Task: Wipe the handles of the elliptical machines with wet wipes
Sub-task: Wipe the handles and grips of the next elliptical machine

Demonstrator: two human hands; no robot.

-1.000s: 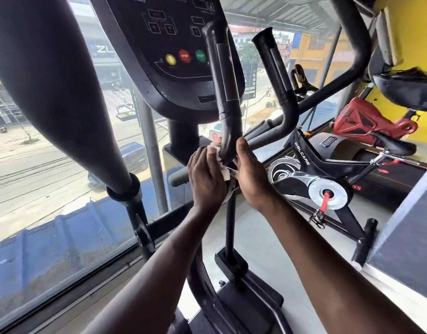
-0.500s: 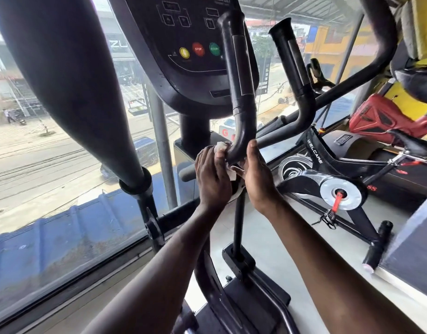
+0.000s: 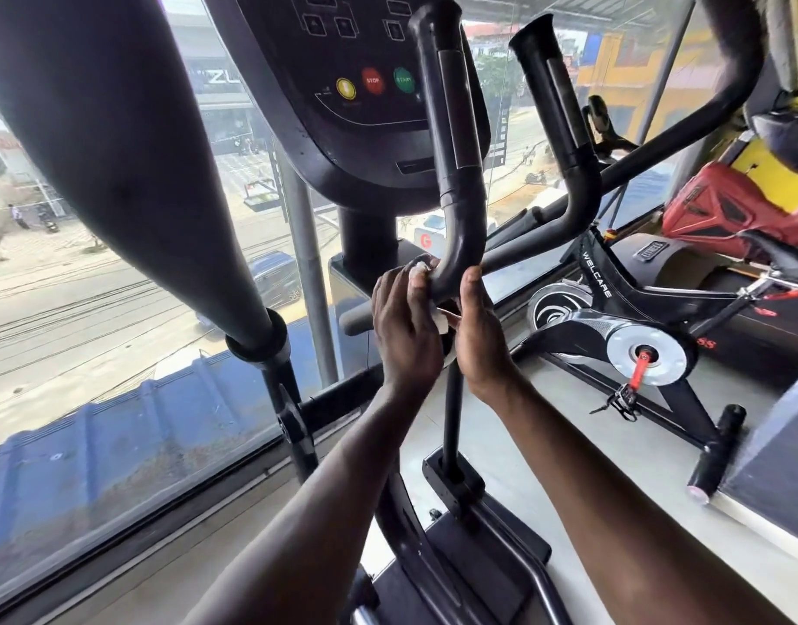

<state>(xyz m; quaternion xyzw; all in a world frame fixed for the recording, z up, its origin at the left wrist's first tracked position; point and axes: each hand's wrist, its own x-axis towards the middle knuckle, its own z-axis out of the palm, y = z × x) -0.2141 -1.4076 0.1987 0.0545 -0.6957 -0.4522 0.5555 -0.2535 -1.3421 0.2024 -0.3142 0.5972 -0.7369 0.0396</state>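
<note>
A black curved fixed handle (image 3: 455,164) of the elliptical rises in front of the console (image 3: 356,83). At its lower bend, my left hand (image 3: 403,327) presses a white wet wipe (image 3: 426,281) around the bar. My right hand (image 3: 480,336) holds the same bend from the right side, fingers on the wipe's lower edge. Most of the wipe is hidden between my hands. A second fixed handle (image 3: 564,137) stands to the right. A thick black moving handle (image 3: 131,164) fills the left of the view.
A window (image 3: 95,331) runs along the left, close behind the machine. A black spin bike (image 3: 636,336) stands on the floor to the right, with a red machine (image 3: 739,209) behind it. The elliptical's base and upright post (image 3: 451,426) sit below my hands.
My hands stay on the handle's lower bend with the wipe. The view has shifted a little, so the console and handles sit higher and further right in frame.
</note>
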